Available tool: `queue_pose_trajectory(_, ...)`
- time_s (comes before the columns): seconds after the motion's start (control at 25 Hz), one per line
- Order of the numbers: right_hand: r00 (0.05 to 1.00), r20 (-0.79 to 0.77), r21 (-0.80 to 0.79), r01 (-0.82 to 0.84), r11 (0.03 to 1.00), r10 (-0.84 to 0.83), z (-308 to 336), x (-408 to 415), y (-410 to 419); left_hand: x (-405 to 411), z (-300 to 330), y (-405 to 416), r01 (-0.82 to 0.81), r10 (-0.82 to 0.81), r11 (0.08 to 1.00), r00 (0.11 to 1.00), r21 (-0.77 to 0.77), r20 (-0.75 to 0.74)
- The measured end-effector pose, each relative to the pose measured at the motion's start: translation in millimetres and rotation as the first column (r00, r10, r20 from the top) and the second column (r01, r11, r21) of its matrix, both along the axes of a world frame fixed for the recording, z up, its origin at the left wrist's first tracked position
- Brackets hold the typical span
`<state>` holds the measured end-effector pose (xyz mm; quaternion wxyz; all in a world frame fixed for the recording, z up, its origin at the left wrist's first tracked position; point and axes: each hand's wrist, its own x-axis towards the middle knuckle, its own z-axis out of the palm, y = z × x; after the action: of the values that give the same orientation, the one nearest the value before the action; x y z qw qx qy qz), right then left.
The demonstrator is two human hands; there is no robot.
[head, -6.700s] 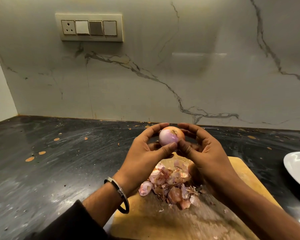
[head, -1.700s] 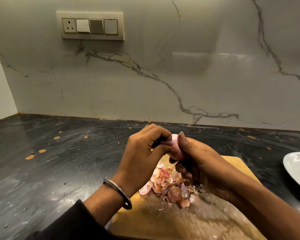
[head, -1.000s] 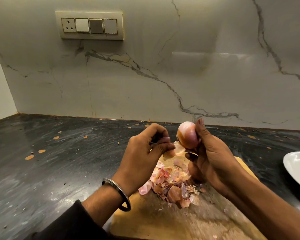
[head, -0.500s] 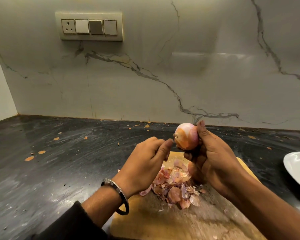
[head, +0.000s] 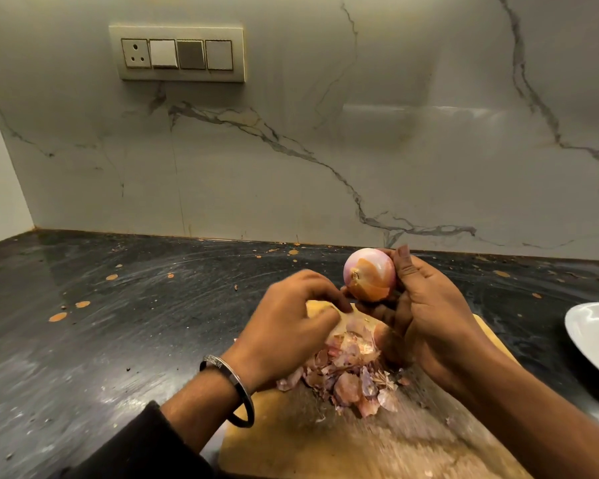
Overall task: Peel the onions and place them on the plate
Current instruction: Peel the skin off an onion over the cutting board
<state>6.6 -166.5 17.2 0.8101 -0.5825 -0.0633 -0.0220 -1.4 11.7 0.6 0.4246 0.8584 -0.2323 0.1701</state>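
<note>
Onion held up in the right hand over a board of peelings

On the dark counter [head: 118, 323], the left hand [head: 284, 326], with a bangle [head: 234, 385] on the wrist, hangs low over the board [head: 291, 444] with its fingers curled down toward the pile of skins [head: 346, 368]; it is blurred and I cannot tell whether it pinches anything. Just right of it, the right hand [head: 426, 312] grips the onion [head: 369, 274], raised above the far end of the board, fingers closed round its back and underside; the onion's top is bare pink while orange skin covers its lower front. The plate [head: 592, 333] sits at the right edge, well apart from the onion
</note>
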Motion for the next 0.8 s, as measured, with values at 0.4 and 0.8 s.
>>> queue_pose_trajectory(0.4, 0.997, -0.047, -0.120, -0.065, 0.991, 0.059, -1, -11, 4, 3, -7, -9, 0.238, -0.270, 0.915, 0.961, -0.325, -0.058)
queue_pose_trajectory(0.8, 0.740, 0.673, -0.541, 0.482, 0.689, 0.011, -7, -12, 0, 8, -4, -1, 0.156, -0.215, 0.883, 0.973, -0.442, -0.087)
